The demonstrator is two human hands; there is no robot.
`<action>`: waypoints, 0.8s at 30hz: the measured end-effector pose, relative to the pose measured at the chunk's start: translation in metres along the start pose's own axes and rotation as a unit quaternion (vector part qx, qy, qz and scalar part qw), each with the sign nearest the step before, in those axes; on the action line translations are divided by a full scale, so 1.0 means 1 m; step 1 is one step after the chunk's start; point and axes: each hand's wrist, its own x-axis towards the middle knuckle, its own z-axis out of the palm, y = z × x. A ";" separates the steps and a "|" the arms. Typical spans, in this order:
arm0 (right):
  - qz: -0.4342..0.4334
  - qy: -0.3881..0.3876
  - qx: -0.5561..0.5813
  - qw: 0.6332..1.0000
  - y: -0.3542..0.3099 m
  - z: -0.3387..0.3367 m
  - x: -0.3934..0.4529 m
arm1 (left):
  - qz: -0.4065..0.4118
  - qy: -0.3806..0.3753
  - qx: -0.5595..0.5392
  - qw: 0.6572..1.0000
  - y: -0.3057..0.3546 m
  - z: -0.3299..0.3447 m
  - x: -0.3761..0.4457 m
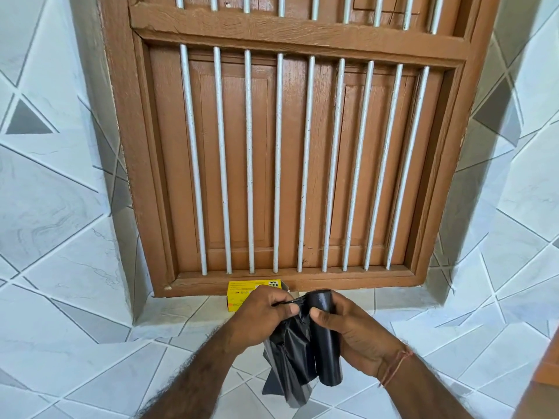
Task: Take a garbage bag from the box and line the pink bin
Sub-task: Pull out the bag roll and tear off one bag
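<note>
A black roll of garbage bags (326, 337) stands upright in my right hand (355, 334), which grips it from the right. My left hand (263, 317) pinches the top edge of the loose black garbage bag (287, 361) that hangs crumpled from the roll, to its left. Behind my left hand a yellow box (239, 296) lies on the tiled sill, partly hidden, its right end open. The pink bin is not in view.
A brown wooden window (290, 164) with white vertical bars fills the wall ahead, its shutters closed. Grey and white tiled walls (60, 207) flank the recess, and the tiled sill (187, 309) runs under the window. A brown wooden edge (547, 364) shows at the right.
</note>
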 end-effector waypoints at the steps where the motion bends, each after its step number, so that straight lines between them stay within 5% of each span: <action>1: -0.002 0.001 0.012 1.000 0.001 0.001 0.002 | 0.003 0.007 -0.004 1.000 -0.001 0.000 0.000; 17: -0.023 0.027 -0.060 0.998 0.003 0.009 0.011 | -0.012 0.008 0.069 0.998 -0.001 -0.011 0.001; 24: -0.012 0.046 0.048 0.998 0.013 0.012 0.019 | -0.001 0.088 0.058 0.994 -0.008 0.003 0.002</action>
